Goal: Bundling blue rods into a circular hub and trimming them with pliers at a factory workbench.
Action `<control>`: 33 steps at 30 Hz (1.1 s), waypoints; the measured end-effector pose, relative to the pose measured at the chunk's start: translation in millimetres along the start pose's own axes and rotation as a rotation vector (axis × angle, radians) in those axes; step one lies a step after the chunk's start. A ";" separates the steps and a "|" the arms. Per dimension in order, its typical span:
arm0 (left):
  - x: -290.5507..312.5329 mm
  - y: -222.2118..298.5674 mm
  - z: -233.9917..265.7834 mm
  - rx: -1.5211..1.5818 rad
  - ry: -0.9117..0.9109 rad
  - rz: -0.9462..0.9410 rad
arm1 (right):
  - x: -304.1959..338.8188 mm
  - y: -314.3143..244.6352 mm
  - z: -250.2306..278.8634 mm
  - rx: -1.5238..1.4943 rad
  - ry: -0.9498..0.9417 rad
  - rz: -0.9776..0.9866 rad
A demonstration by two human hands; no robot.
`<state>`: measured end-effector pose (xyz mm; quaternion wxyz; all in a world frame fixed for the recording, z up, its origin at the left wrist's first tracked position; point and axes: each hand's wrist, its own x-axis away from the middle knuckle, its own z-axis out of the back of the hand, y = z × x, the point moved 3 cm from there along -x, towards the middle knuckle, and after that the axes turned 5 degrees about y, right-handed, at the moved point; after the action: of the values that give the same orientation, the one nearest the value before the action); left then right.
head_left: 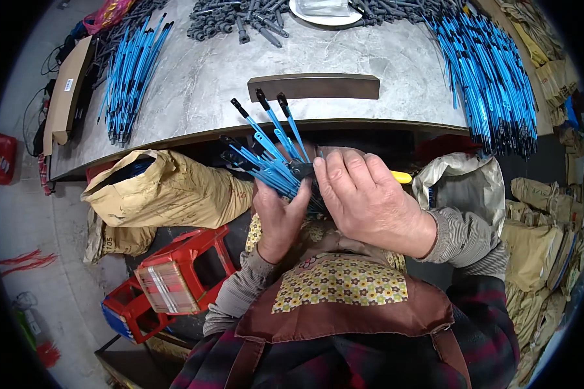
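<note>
My left hand [279,217] is closed round a bundle of thin blue plastic rods [266,144] with black tips. The rods fan out up and to the left, over the table's front edge. Close against the bundle, my right hand [373,204] is closed, its fingers pressed together. A yellow-handled tool [401,177] sticks out of it on the right; the rest of the tool is hidden by my fingers. Between the two hands sits a dark piece [301,168] at the lower part of the rods. I cannot make out what it is.
On the grey table [194,84] lie a brown bar [315,86], a left pile of blue rods [135,81], a right pile [490,78] and dark grey plugs [240,19]. Below stand a paper sack [175,188], a white sack [467,188] and a red stool [194,259].
</note>
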<state>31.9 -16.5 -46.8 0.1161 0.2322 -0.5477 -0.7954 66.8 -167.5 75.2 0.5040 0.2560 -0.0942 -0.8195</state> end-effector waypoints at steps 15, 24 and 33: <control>1.1 0.8 6.2 -0.052 -0.131 0.013 | 19.1 -7.2 -9.1 -0.156 -0.008 -0.091; -12.8 19.1 9.2 0.067 -0.056 -0.171 | 25.5 -7.8 -8.1 -0.257 0.062 -0.283; -22.7 34.2 14.7 0.073 -0.092 -0.261 | 29.3 -7.5 -7.2 -0.413 0.033 -0.411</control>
<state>41.8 -7.2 -5.3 -0.0220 0.2686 -0.5460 -0.7932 54.1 -188.8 56.5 0.3702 0.1747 0.1367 -0.9021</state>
